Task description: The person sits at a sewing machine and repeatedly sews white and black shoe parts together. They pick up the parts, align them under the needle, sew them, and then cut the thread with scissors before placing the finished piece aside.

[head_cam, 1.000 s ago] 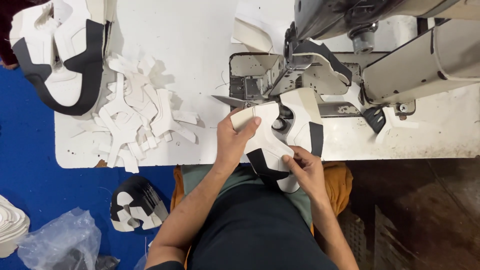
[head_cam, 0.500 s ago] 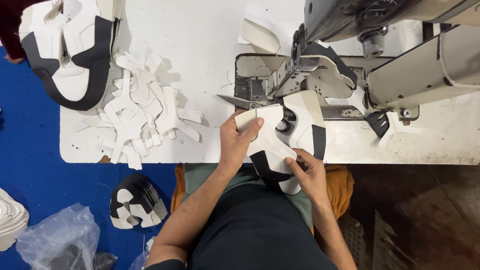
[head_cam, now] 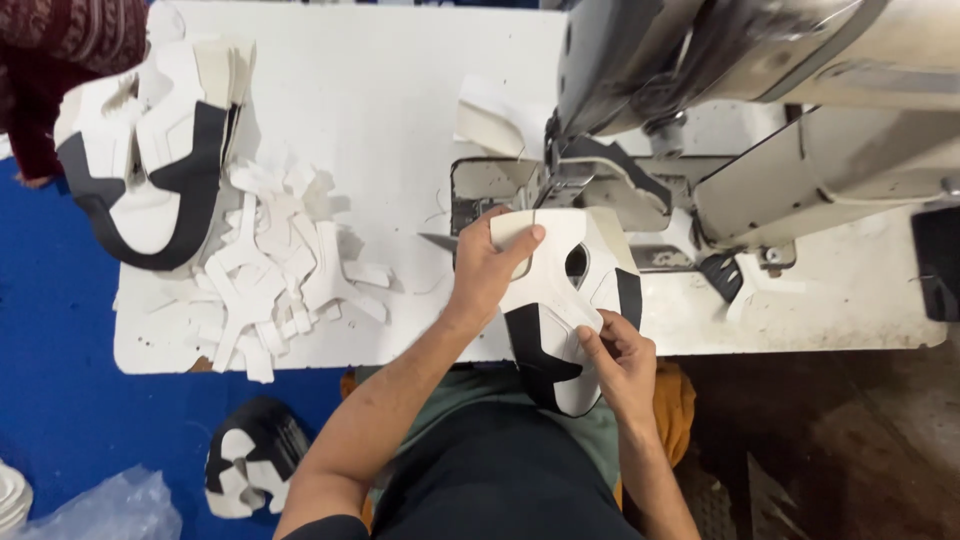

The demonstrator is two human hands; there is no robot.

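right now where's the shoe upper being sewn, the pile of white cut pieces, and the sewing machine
shoe upper (head_cam: 560, 300), head view, white panel between the hands
pile of white cut pieces (head_cam: 280, 270), head view, middle of the heap
sewing machine (head_cam: 830, 160), head view, its grey arm

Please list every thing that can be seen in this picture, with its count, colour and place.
shoe upper: one, white and black, at the table's near edge under the needle, held by both hands
sewing machine: one, grey, right on the table
table: one, white
cut pieces: a pile, white, left on the table
stacked uppers: one stack, white and black, far left
upper on floor: one, black and white
plastic bag: one, clear, bottom left
another person's sleeve: one, dark red patterned, top left
left hand: on the upper
right hand: pinching its edge
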